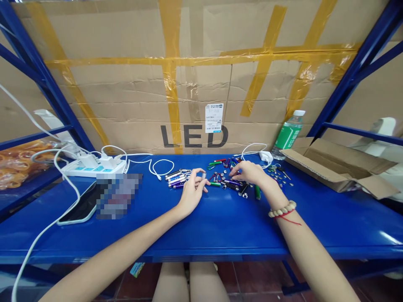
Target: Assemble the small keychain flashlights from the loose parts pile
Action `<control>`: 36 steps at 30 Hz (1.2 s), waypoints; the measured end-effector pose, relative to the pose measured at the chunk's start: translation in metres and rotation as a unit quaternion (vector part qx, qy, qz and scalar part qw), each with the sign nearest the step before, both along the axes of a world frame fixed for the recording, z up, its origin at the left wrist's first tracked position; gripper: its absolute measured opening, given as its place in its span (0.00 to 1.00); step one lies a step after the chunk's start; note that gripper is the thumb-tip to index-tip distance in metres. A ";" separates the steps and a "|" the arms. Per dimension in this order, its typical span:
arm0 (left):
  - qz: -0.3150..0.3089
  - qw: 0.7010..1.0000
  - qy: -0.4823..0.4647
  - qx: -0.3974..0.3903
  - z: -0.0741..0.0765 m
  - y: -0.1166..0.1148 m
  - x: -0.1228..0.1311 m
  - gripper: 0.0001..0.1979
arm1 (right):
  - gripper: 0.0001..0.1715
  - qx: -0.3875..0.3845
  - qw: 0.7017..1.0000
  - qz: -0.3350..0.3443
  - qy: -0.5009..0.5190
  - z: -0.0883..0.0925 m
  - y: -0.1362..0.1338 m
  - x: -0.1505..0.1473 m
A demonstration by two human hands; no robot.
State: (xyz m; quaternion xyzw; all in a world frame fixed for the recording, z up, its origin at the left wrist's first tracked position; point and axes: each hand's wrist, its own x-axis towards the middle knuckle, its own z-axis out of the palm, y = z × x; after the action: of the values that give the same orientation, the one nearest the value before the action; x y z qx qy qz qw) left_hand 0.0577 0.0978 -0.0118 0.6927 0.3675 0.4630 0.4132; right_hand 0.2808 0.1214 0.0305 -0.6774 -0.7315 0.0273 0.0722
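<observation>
My left hand is raised just above the blue table, its thumb and fingers pinched around a small silvery cylindrical piece. Close to its fingertips lies a green metal tube. To its left is a row of slim penlights in silver, blue and purple, some with clips. My right hand reaches over a loose pile of coloured tubes and small metal parts, fingers bent and tips together; what they hold, if anything, is too small to make out. Button cells lie beside its fingertips. Under its palm side sits another green tube.
Small round metal pieces are scattered right of my right hand. Behind them stand a green-labelled bottle and an open cardboard box. At left are a power strip, white cables and a phone. A large taped carton closes the back.
</observation>
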 end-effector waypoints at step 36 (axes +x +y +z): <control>-0.001 0.999 0.034 0.013 -0.004 0.004 0.001 0.11 | 0.21 0.110 0.917 0.216 0.317 -0.002 -0.010 -0.057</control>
State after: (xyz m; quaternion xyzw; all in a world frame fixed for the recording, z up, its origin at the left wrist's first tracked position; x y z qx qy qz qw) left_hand 0.0583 0.1017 -0.0157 0.7138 0.3746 0.4435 0.3918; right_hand 0.2237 0.1117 0.0290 -0.4464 -0.7975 0.1744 0.3665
